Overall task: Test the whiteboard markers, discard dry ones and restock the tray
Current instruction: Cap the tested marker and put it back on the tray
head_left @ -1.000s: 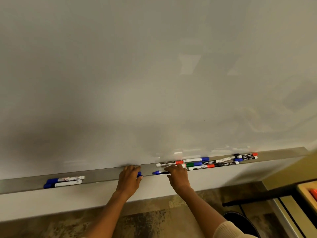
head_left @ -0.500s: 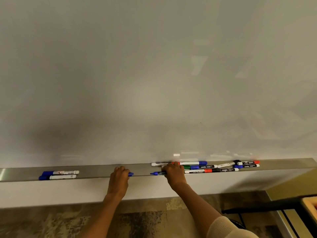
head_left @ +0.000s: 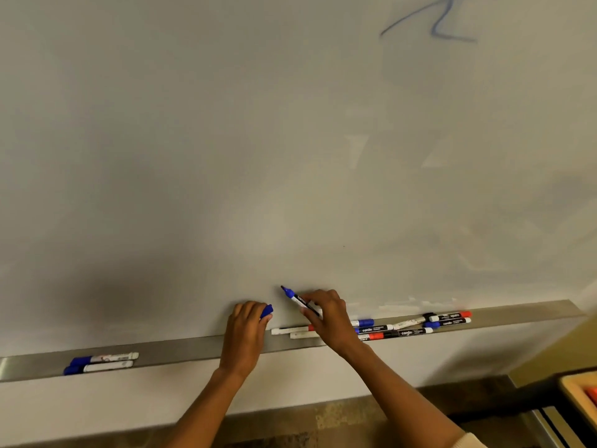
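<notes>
Head view: right hand (head_left: 326, 318) pinches an uncapped blue marker (head_left: 298, 300), tip up against the glossy whiteboard (head_left: 226, 156); left hand (head_left: 245, 331) grips its blue cap (head_left: 267, 311). Slim capped markers (head_left: 403, 328) crowd the metal tray (head_left: 181, 349) rightward; two (head_left: 100, 363) lie left.

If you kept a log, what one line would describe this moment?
right hand: holds uncapped blue marker, tip up | left hand: holds blue cap | tray: other markers | stage: testing
</notes>
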